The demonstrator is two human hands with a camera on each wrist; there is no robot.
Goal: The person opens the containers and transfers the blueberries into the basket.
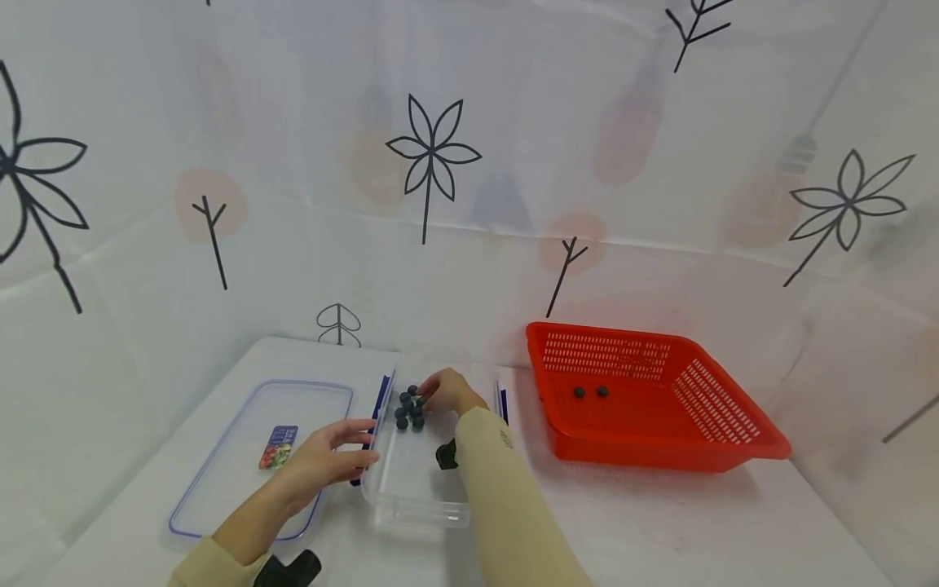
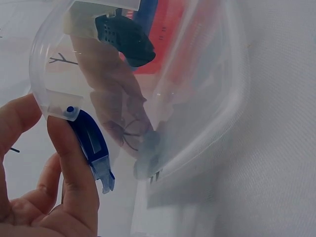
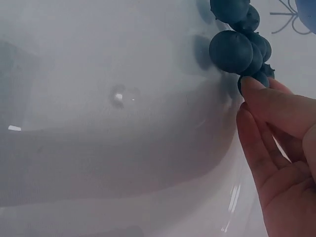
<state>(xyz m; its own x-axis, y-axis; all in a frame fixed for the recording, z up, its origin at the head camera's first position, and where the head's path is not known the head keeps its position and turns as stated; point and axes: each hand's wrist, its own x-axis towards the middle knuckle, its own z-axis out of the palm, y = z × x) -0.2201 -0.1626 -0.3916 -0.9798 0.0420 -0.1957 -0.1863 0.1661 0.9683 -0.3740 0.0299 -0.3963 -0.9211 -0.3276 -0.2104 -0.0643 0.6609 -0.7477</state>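
A clear plastic container (image 1: pixel 421 509) with blue side latches stands between both hands. My left hand (image 1: pixel 323 456) holds its left rim between thumb and fingers, and in the left wrist view a blue latch (image 2: pixel 94 143) hangs beside the fingertips. Several dark blueberries (image 1: pixel 401 413) cluster inside the container toward its far left. Reaching in from the right, my right hand (image 1: pixel 451 391) is at that cluster. Its thumb and fingertips pinch one blueberry (image 3: pixel 254 84) at the cluster's edge, seen close in the right wrist view. The other berries lie against it.
On the left a clear lid with a blue edge (image 1: pixel 191 489) lies flat, bearing a colourful label (image 1: pixel 279 447). To the right sits a red perforated basket (image 1: pixel 609 444) with two blueberries (image 1: pixel 579 392) in it. A patterned white curtain (image 1: pixel 293 122) hangs behind the white table (image 1: pixel 660 522).
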